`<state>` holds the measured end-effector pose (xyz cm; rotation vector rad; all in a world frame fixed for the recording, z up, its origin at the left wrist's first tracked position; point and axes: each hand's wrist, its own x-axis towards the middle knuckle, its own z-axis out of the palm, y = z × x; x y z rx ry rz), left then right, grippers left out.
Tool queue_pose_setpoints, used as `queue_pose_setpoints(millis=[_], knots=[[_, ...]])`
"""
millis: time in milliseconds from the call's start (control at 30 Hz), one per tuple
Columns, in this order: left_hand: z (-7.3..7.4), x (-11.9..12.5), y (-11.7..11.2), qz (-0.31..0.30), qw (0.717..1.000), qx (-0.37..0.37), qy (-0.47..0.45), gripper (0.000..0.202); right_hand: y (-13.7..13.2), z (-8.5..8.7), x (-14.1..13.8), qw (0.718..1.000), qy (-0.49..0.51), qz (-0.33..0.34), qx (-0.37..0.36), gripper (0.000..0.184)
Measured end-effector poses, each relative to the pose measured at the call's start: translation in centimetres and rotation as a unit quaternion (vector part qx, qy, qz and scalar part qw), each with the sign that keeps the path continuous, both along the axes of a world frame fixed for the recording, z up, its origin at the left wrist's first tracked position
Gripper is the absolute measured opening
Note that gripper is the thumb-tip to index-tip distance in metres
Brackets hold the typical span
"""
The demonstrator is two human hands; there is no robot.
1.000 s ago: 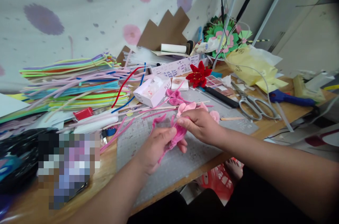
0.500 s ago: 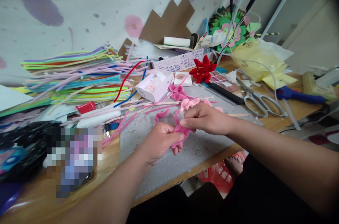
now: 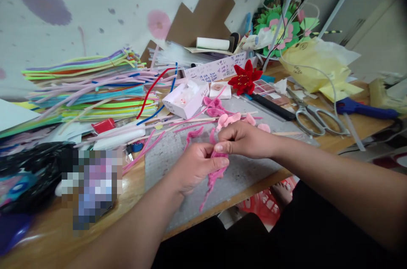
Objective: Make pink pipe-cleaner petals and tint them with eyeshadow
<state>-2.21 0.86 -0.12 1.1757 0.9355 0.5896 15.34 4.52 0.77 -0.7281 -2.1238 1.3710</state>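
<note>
Pink fuzzy pipe cleaners (image 3: 217,172), bent into a petal-like shape, are pinched between both hands above the grey mat. My left hand (image 3: 199,163) is closed on the lower part, thumb laid across it, and a twisted tail hangs down below. Fingers curled, my right hand (image 3: 240,140) grips the upper end, touching my left thumb area. Behind the right hand lie pale pink petal pieces (image 3: 229,120). A bent pink strip (image 3: 193,134) rests on the mat to the left, and a darker pink looped piece (image 3: 215,107) lies farther back.
Bundles of coloured pipe cleaners (image 3: 85,91) are stacked at the back left. A white box (image 3: 184,106), a red flower (image 3: 244,77), a black-handled tool (image 3: 273,107) and silver scissors (image 3: 318,118) lie behind the grey cutting mat (image 3: 171,214). A black plastic bag (image 3: 38,171) sits at left.
The pink piece has turned in my hands, so its twisted tail now hangs downward below my left fingers. The camera view has shifted slightly.
</note>
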Motion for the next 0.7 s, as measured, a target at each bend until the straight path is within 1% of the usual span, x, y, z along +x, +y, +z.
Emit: queue_pose_setpoints(millis=[133, 267, 367, 433, 567, 700], knots=[[0.1, -0.3, 0.1, -0.003, 0.998, 0.036, 0.061, 0.020, -0.1, -0.1, -0.3, 0.998, 0.025, 0.048, -0.026, 0.052], [0.3, -0.4, 0.2, -0.046, 0.990, 0.069, 0.111, 0.023, -0.1, -0.2, -0.3, 0.992, 0.013, 0.100, -0.071, 0.050], [0.4, -0.5, 0.2, -0.067, 0.981, 0.098, 0.152, 0.020, 0.0, -0.5, -0.2, 0.989, 0.007, 0.117, -0.086, 0.049], [0.4, -0.5, 0.3, -0.064, 0.978, 0.104, 0.170, 0.021, 0.1, -0.6, -0.1, 0.993, -0.010, 0.105, -0.054, 0.048], [0.5, -0.7, 0.4, -0.068, 0.981, 0.074, 0.164, 0.029, 0.0, 0.0, 0.2, 0.994, -0.060, 0.071, 0.059, 0.037], [0.6, -0.6, 0.4, -0.092, 0.972, 0.086, 0.198, 0.024, -0.6, 0.5, 0.0, 0.988, -0.087, 0.066, 0.105, 0.024]])
